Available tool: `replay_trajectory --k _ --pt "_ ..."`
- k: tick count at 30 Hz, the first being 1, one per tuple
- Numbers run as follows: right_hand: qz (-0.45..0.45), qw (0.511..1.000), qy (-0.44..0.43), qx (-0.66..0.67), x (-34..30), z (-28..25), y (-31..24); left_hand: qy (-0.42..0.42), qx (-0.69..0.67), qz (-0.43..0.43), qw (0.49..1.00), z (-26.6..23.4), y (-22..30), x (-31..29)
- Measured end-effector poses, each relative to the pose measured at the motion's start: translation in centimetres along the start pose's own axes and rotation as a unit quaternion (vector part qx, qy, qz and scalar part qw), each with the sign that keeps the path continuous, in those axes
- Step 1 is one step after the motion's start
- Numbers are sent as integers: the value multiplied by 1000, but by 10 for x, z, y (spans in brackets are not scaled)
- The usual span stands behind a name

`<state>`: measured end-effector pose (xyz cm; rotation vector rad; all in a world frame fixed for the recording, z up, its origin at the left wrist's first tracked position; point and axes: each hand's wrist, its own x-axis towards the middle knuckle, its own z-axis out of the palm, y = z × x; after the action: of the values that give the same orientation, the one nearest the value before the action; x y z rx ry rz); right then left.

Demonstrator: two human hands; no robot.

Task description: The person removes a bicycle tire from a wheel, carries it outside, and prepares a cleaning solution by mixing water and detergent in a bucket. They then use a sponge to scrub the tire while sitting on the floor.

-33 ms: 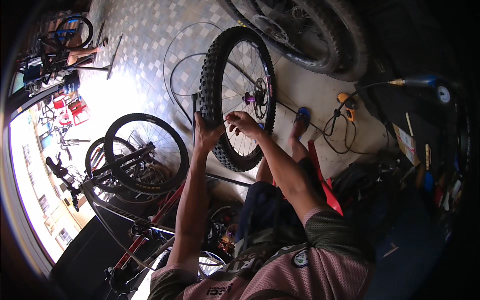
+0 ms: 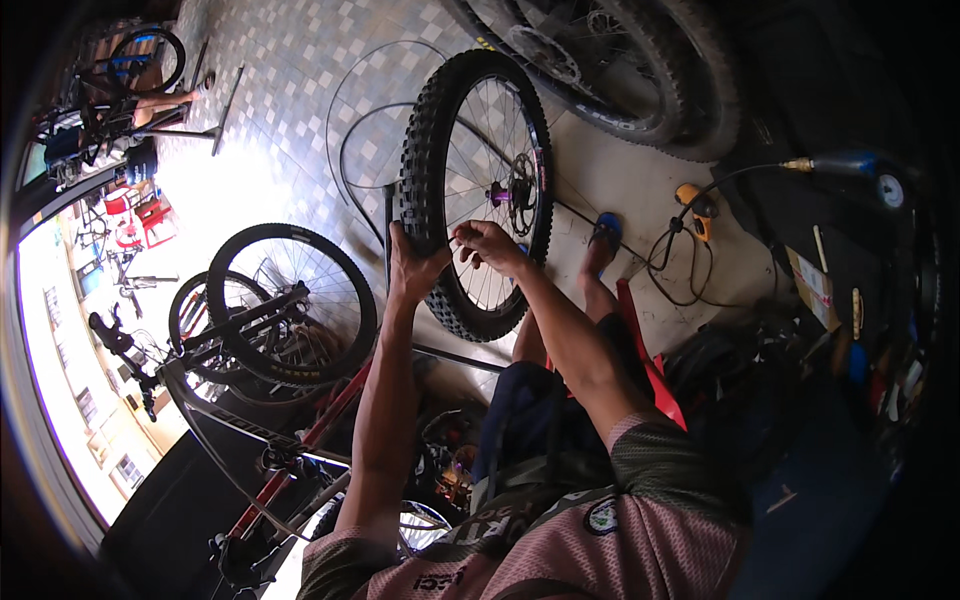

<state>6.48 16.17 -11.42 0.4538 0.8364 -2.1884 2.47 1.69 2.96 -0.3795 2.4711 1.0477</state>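
A bicycle wheel (image 2: 425,130) with a knobbly black tyre stands upright in front of me, its spokes meeting at a purple hub (image 2: 496,195) beside a dark brake disc (image 2: 521,192). Gripping the near left side of the tyre is my left hand (image 2: 415,268), thumb pointing up along the tread. My right hand (image 2: 487,247) is at the inner edge of the rim, fingers curled and thumb and forefinger pinched together. Whatever lies between those fingertips is too small to make out.
Large tyred wheels (image 2: 690,90) stand at the far right. A hose runs from an inflator with a gauge (image 2: 889,190) past a yellow-and-black tool (image 2: 697,212). Bicycles (image 2: 290,375) crowd the left. A red stand-like piece (image 2: 655,375) is beside my leg. Another person's leg (image 2: 165,98) shows far left.
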Motion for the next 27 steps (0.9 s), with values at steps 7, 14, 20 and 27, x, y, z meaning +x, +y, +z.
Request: replay_trajectory --k 7,14,20,27 --pt "29 999 -11 26 26 3 9 -2 -12 -28 1000 -15 -2 3" --pt "75 996 -36 -26 36 -1 7 -9 -32 -32 999 -21 -11 7" --pt "80 995 -41 -30 30 11 1 -8 -13 -32 999 -28 -13 14" --pt "59 997 -46 9 39 1 -7 -5 -13 -26 1000 -24 1 15"
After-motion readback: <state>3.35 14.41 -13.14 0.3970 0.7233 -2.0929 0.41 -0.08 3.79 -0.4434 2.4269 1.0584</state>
